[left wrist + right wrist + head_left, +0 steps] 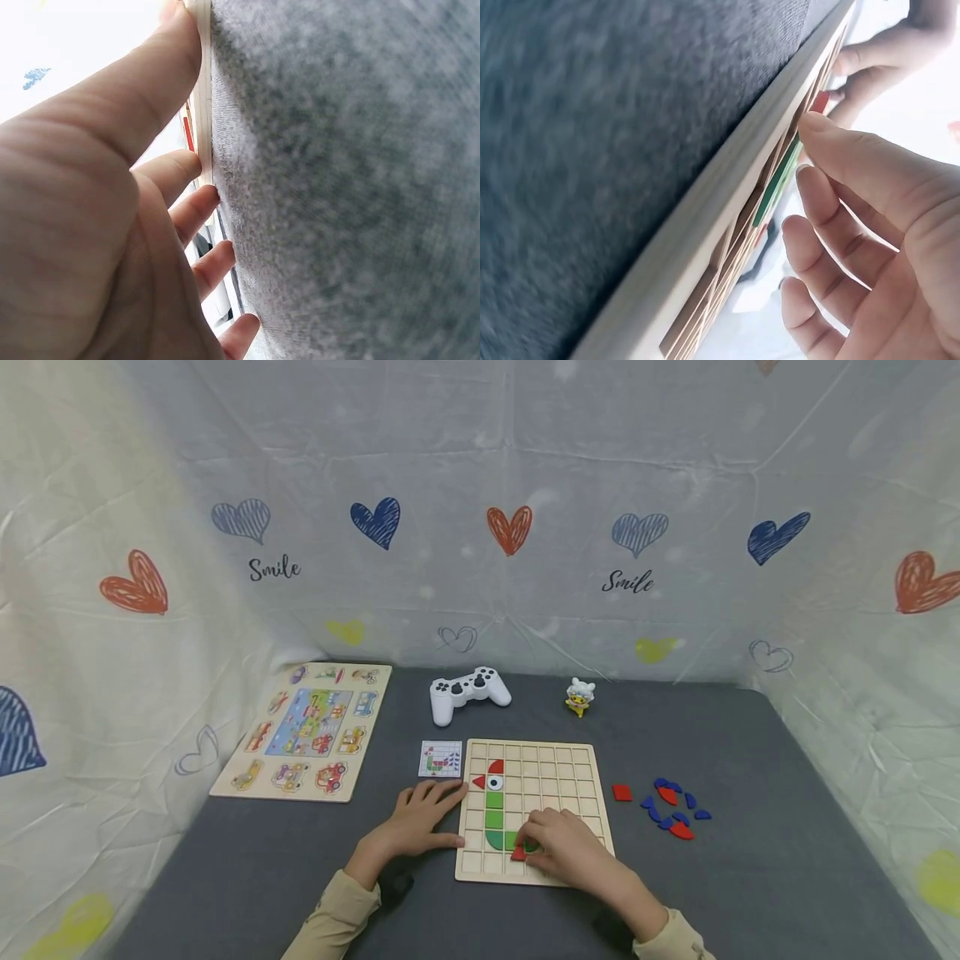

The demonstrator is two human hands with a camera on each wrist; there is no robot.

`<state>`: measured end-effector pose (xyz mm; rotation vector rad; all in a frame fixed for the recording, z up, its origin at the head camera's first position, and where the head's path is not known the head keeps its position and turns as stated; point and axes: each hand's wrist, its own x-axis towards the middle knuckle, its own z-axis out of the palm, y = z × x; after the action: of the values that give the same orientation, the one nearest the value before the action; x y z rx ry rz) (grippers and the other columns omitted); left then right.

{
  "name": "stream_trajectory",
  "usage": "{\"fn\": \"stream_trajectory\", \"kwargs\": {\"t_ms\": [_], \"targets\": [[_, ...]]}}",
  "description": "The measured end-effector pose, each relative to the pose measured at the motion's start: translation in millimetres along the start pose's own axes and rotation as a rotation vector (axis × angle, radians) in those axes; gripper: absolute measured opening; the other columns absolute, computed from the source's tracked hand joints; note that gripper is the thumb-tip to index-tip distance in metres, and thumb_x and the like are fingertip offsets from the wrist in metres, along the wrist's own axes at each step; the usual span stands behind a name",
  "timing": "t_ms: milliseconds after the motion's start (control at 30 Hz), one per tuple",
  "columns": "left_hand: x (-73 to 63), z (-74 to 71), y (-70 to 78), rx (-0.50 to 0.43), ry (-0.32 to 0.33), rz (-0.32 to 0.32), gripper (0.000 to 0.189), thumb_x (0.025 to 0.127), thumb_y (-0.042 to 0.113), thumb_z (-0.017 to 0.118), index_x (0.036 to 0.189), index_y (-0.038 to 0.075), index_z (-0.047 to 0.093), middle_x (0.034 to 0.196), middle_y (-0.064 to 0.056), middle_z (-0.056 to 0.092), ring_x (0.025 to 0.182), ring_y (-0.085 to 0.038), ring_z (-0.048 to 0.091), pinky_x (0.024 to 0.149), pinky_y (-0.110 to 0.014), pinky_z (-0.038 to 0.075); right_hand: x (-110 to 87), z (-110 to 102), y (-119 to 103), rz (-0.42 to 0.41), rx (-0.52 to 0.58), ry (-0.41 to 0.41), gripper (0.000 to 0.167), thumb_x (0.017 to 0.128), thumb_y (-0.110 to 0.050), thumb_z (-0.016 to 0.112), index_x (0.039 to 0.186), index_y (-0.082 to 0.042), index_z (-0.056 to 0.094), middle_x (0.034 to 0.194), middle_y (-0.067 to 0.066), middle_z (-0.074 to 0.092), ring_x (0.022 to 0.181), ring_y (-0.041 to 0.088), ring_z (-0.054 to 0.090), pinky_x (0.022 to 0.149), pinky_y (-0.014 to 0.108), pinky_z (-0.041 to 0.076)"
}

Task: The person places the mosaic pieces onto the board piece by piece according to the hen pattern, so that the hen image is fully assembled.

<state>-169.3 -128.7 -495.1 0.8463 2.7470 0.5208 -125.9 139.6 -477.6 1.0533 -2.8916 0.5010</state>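
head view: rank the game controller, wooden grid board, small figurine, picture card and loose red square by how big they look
From largest to smallest, as they look in the head view:
1. wooden grid board
2. game controller
3. picture card
4. small figurine
5. loose red square

From the near side, the head view looks forward and down across the table (225, 893); the wrist views, low and close, face the left hand (97, 217) and right hand (915, 259); all share the board (550, 769).
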Motion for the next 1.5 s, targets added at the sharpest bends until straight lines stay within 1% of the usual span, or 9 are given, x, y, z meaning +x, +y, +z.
{"fn": "stream_trajectory", "kwargs": {"t_ms": [167, 367, 600, 900, 1033, 1133, 1300, 1500], "targets": [[-0.1, -0.1, -0.1, -0.001, 0.003, 0.000, 0.077, 0.083, 0.053, 0.060, 0.147, 0.019, 0.030, 0.148, -0.004, 0.029, 0.131, -0.034, 0.025, 0.100, -0.060, 0.019, -1.0, 1.5, -3.6, -0.022, 0.006, -0.004, 0.010, 0.078, -0.025, 0.074, 0.087, -0.025, 0.069, 0.080, -0.013, 0.055, 0.072, 0.002, 0.047, 0.064, 0.024, 0.039], [-1.1, -1.8, 2.5, -0.012, 0.001, -0.001, 0.077, 0.083, 0.052, 0.060, 0.146, 0.018, 0.031, 0.147, -0.005, 0.030, 0.130, -0.035, 0.026, 0.100, -0.061, 0.019, -4.2, 1.3, -6.4, -0.031, 0.011, -0.020, 0.012, 0.078, -0.025, 0.073, 0.089, -0.026, 0.069, 0.081, -0.014, 0.054, 0.075, 0.003, 0.049, 0.066, 0.024, 0.038], [-1.4, -3.5, 4.1, -0.016, -0.002, -0.006, 0.077, 0.083, 0.051, 0.061, 0.146, 0.018, 0.031, 0.147, -0.005, 0.030, 0.131, -0.035, 0.025, 0.100, -0.061, 0.019, -6.0, 1.3, -7.6, -0.054, 0.016, -0.026, 0.014, 0.078, -0.023, 0.074, 0.090, -0.027, 0.070, 0.082, -0.014, 0.055, 0.078, 0.002, 0.049, 0.066, 0.022, 0.037], [-0.9, -1.4, 2.1, -0.008, 0.000, -0.006, 0.078, 0.083, 0.052, 0.061, 0.147, 0.018, 0.030, 0.148, -0.004, 0.030, 0.131, -0.035, 0.025, 0.100, -0.061, 0.019, -6.4, 1.0, -6.8, -0.061, 0.041, -0.071, 0.015, 0.078, -0.024, 0.074, 0.093, -0.026, 0.071, 0.084, -0.014, 0.057, 0.079, 0.001, 0.051, 0.066, 0.020, 0.038], [-1.3, -2.2, 2.7, -0.007, 0.004, -0.006, 0.078, 0.083, 0.052, 0.060, 0.146, 0.019, 0.031, 0.148, -0.004, 0.030, 0.131, -0.035, 0.025, 0.100, -0.061, 0.019, -7.1, 0.7, -6.9, -0.064, 0.040, -0.077, 0.016, 0.078, -0.025, 0.074, 0.094, -0.027, 0.072, 0.085, -0.015, 0.057, 0.080, 0.001, 0.052, 0.066, 0.019, 0.038], [-1.6, -3.2, 3.7, -0.013, 0.004, -0.007, 0.077, 0.083, 0.051, 0.061, 0.146, 0.018, 0.032, 0.147, -0.005, 0.030, 0.131, -0.035, 0.025, 0.100, -0.061, 0.019, -7.7, 0.4, -6.9, -0.069, 0.035, -0.069, 0.016, 0.079, -0.025, 0.073, 0.094, -0.027, 0.071, 0.085, -0.015, 0.057, 0.081, 0.001, 0.052, 0.067, 0.019, 0.038], [-1.5, -3.8, 4.5, -0.012, -0.001, -0.011, 0.077, 0.083, 0.051, 0.061, 0.146, 0.018, 0.031, 0.147, -0.005, 0.030, 0.131, -0.035, 0.025, 0.100, -0.061, 0.019, -7.7, -2.2, -6.2, -0.070, 0.024, -0.035, 0.017, 0.078, -0.022, 0.072, 0.095, -0.026, 0.072, 0.083, -0.014, 0.056, 0.076, 0.001, 0.049, 0.065, 0.020, 0.037], [-0.8, -3.4, 3.6, -0.017, -0.004, -0.012, 0.078, 0.083, 0.052, 0.061, 0.147, 0.018, 0.031, 0.147, -0.005, 0.030, 0.132, -0.036, 0.025, 0.100, -0.061, 0.019, -8.5, -7.9, -4.1, -0.051, 0.052, -0.022, 0.018, 0.078, -0.021, 0.073, 0.095, -0.024, 0.072, 0.083, -0.013, 0.057, 0.074, 0.001, 0.049, 0.065, 0.022, 0.039]]}}
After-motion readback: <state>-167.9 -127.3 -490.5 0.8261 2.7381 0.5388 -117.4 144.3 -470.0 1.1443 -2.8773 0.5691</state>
